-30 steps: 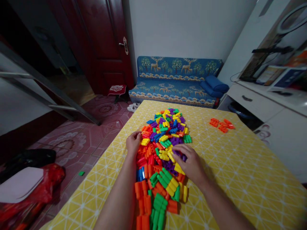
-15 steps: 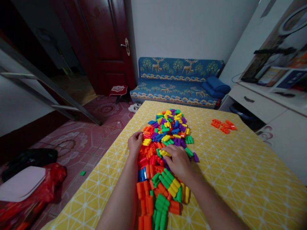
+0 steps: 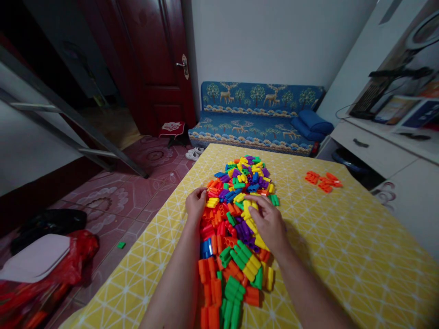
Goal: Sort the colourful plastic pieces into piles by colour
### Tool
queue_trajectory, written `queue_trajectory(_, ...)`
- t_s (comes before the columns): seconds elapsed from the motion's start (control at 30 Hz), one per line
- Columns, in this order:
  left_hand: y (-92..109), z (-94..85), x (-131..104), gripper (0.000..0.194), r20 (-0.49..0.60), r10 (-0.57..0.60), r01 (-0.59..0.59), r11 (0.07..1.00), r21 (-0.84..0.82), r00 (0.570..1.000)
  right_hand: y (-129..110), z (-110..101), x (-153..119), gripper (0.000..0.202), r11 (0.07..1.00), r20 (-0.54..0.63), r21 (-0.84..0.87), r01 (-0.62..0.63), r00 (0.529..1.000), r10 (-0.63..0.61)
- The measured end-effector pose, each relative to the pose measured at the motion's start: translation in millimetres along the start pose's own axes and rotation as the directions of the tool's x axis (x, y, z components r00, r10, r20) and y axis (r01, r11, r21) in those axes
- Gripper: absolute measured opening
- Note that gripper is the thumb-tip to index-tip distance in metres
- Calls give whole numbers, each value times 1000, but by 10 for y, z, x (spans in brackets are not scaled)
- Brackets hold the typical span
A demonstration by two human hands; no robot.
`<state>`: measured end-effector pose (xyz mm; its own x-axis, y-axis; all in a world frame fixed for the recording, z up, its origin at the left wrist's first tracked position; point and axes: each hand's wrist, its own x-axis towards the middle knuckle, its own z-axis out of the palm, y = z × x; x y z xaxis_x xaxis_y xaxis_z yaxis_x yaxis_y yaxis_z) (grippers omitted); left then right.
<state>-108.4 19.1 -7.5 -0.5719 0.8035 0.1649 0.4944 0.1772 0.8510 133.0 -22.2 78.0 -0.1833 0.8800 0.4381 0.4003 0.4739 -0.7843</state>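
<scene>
A long heap of plastic blocks (image 3: 236,183) in orange, green, yellow, blue, purple and red runs down the table. At its left edge, my left hand (image 3: 196,204) has its fingers pressed together beside orange and yellow blocks; what they hold, if anything, is too small to make out. My right hand (image 3: 269,220) pinches a yellow block (image 3: 249,209) over the right side of the heap. Purple blocks (image 3: 244,232) lie just below that block. Nearer to me are joined green and yellow blocks (image 3: 245,259).
The table has a yellow patterned cloth (image 3: 329,256). Several orange blocks (image 3: 324,181) lie apart at its right. Beyond stands a blue sofa (image 3: 243,123); a white cabinet (image 3: 370,146) is on the right and a metal ladder (image 3: 85,132) on the left.
My right hand has risen a little from the heap with a yellow block between its fingers, uncovering purple blocks. My left hand stays at the left edge. The view has shifted slightly.
</scene>
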Motion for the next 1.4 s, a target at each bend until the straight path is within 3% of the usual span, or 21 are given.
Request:
queue_trajectory(0.1, 35, -15, -9, 31, -4, -1, 1, 1000, 18, 1000, 211, -198, -22, 26, 987, -52, -155, -37, 998, 30)
queue_trajectory(0.2, 47, -24, -14, 31, -11, -4, 5, 1000, 26, 1000, 330, -288, -107, 26, 932, 28, -354, -82, 995, 98)
queue_trajectory(0.37, 30, -23, -8, 31, -2, 1, 0, 1000, 14, 1000, 195, -217, -237, 27, 846, 132, -530, -57, 980, 148)
queue_trajectory(0.47, 23, -18, -6, 31, -8, 5, -5, 1000, 4, 1000, 72, -162, -265, 39, 827, 203, -562, -9, 968, 149)
queue_trajectory(0.7, 8, -4, 3, 32, -3, 7, -7, 1000, 6, 1000, -56, -46, -295, 42, 860, 338, -505, 72, 933, 120)
queue_trajectory(1.0, -16, 4, 20, 31, -7, 8, -8, 1000, 10, 1000, 55, 40, -344, 55, 895, 284, -432, 111, 959, 18)
queue_trajectory(1.13, 0, -4, 14, 31, -5, 7, -7, 1000, 11, 1000, 10, 12, -314, 63, 957, 165, -283, 54, 986, -6)
queue_trajectory(1.2, 3, -5, 15, 31, -5, -4, 4, 1000, 17, 1000, -13, -6, -297, 55, 983, 123, -181, 5, 992, 17)
queue_trajectory(1.3, 4, -5, 17, 32, -5, -9, 9, 1000, 19, 1000, -7, -6, -296, 34, 994, 143, -16, -108, 984, 110)
queue_trajectory(1.4, 1, -3, 17, 32, -4, -3, 3, 1000, 11, 1000, 14, -7, -309, 28, 941, 188, 186, -284, 950, 250)
